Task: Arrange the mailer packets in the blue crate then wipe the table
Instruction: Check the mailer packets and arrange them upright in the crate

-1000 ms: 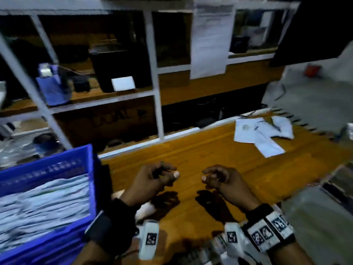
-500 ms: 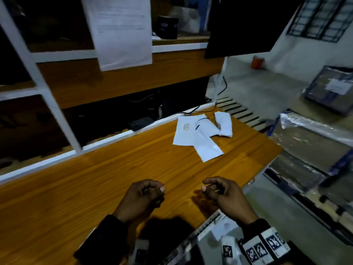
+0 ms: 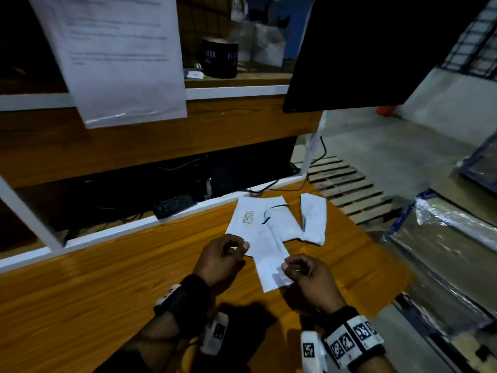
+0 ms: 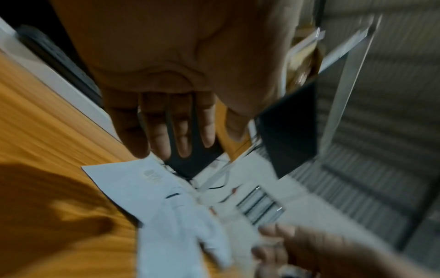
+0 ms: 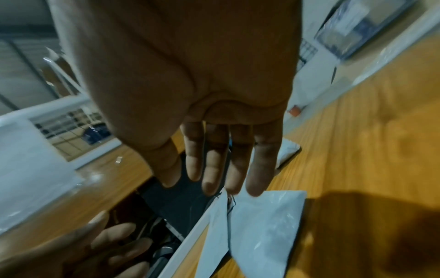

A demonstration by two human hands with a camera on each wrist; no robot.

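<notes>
1. The left hand (image 3: 219,258) hovers over the wooden surface (image 3: 107,292), at the near edge of a flat white mailer packet with a barcode label (image 3: 246,219). In the left wrist view its fingers (image 4: 183,131) reach forward, relaxed and slightly spread; the grip is loose and holds nothing.
2. The right hand (image 3: 309,275) sits just beside the near end of a long white packet (image 3: 269,254). From the right wrist its fingers (image 5: 214,159) are stretched out and empty, so this grip is slack too.
3. Whether either hand touches a packet cannot be told; the wrist views are blurred.
4. The long packet lies partly over the barcode packet. A third, folded packet (image 3: 313,219) lies just to their right, near the far right corner of the surface.
5. A thin dark cord (image 3: 271,211) lies across the overlapping packets.
6. Behind the surface stands a white-framed shelf (image 3: 236,92) with a printed sheet (image 3: 115,55) hanging from it and a black mug (image 3: 220,59) on it.
7. A dark screen (image 3: 376,49) hangs at upper right.
8. A wooden pallet (image 3: 347,189) lies on the floor past the surface's far end.
</notes>
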